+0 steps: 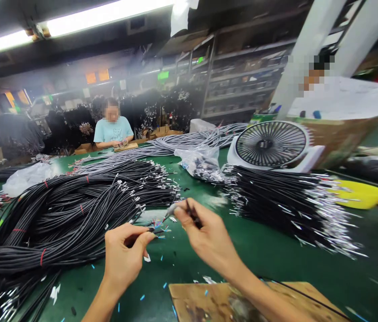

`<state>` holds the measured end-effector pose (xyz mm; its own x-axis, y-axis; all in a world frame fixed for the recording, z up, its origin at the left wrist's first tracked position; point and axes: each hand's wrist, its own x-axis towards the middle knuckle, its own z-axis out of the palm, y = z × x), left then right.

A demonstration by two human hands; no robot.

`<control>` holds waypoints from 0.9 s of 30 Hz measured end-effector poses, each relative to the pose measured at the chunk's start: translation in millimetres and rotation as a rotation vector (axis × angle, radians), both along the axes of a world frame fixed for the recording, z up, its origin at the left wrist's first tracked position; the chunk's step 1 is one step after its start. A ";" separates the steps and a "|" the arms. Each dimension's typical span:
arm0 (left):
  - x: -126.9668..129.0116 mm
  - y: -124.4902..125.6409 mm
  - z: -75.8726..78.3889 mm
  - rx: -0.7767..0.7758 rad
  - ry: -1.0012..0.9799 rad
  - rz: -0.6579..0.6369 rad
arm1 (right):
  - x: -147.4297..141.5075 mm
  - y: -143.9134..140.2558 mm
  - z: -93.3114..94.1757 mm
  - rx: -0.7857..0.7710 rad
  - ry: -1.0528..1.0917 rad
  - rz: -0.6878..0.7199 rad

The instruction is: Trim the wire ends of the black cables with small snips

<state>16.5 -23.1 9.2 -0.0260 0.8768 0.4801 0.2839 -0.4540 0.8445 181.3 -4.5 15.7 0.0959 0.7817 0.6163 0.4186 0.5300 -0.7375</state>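
Near the middle of the bench, my left hand (125,250) is closed, pinching the end of a black cable (157,230) between thumb and forefinger. Thin coloured wires (158,223), blue and reddish among them, fan out from that end. Just to the right, my right hand (205,232) grips a slim grey piece (171,209) whose narrow tip points at the wires; its exact kind is unclear. Something dark also shows inside the curled fingers of this hand. Both hands hover over the green bench top (162,273), close together.
Black cable bundles (74,210) with red ties lie left; another cable stack (272,201) lies right, before a fan (272,145). A plastic bag (200,161) and grey cables (189,143) sit behind. A brown board (215,302) lies in front. Across the bench sits a person (113,129).
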 end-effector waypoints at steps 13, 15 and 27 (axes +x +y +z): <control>4.2 -0.9 -7.1 0.182 0.179 0.077 | -9.3 -2.4 1.2 -0.188 0.093 0.325; 5.7 -1.9 -8.1 0.187 0.190 0.101 | -9.3 0.0 -0.1 -0.321 0.178 0.423; 6.7 -2.7 -3.9 0.013 0.119 0.029 | -10.2 -5.4 -6.2 -0.331 0.167 0.483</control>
